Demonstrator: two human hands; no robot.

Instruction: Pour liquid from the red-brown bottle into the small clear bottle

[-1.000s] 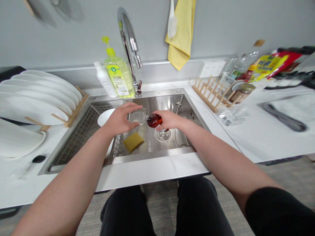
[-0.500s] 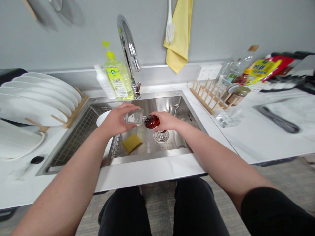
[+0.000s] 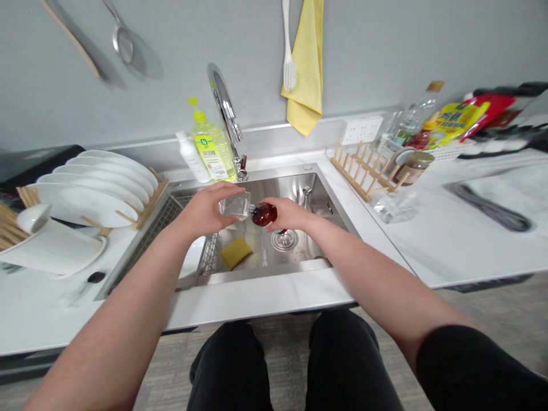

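Note:
My left hand (image 3: 208,210) is closed around a clear glass bottle (image 3: 236,206), tipped on its side with its neck toward the right. In my right hand (image 3: 287,214) is a dark red-brown bottle (image 3: 264,214), its end meeting the clear bottle's neck. Whether liquid passes between them I cannot make out. Both hands are above the steel sink (image 3: 291,181). Below them a yellow sponge (image 3: 236,253) lies on the sink floor, left of the drain (image 3: 284,240). A white dish (image 3: 193,256) shows partly under my left forearm, by a wire rack (image 3: 209,255).
Behind the sink stand a faucet (image 3: 226,108), a dish soap bottle (image 3: 213,149) and a white bottle (image 3: 192,158). White plates (image 3: 92,197) stand in a rack at left. A wooden rack (image 3: 363,171) and a jar (image 3: 414,167) are at right. A yellow cloth (image 3: 305,108) hangs behind.
The camera view has shifted, bringing the strainer and the utensil holder on the left further into view. Both hands keep the two bottles together in almost the same position.

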